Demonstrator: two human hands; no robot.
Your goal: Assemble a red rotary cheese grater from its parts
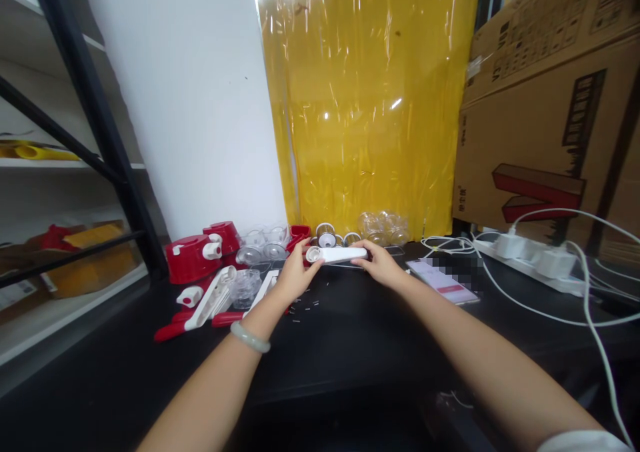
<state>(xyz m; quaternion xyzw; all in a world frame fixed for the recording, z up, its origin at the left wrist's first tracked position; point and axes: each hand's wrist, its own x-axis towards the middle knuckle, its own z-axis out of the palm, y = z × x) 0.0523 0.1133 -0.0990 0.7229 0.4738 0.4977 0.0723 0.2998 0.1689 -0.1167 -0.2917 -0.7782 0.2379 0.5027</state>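
White, smooth plastic handle (339,255) with a round clear end: my left hand (293,275) and right hand (381,263) pinch its ends; glossy red lids (193,257) at nine o'clock.

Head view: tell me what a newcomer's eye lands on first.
The bright yellow plastic sheet fills the back wall, behind the black table. In front of it, the left hand and right hand hold a white handle-shaped part between them. Red and white parts lie scattered at the left.

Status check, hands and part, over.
Left hand and right hand both grip the white handle piece. Red caps left, clear of it.
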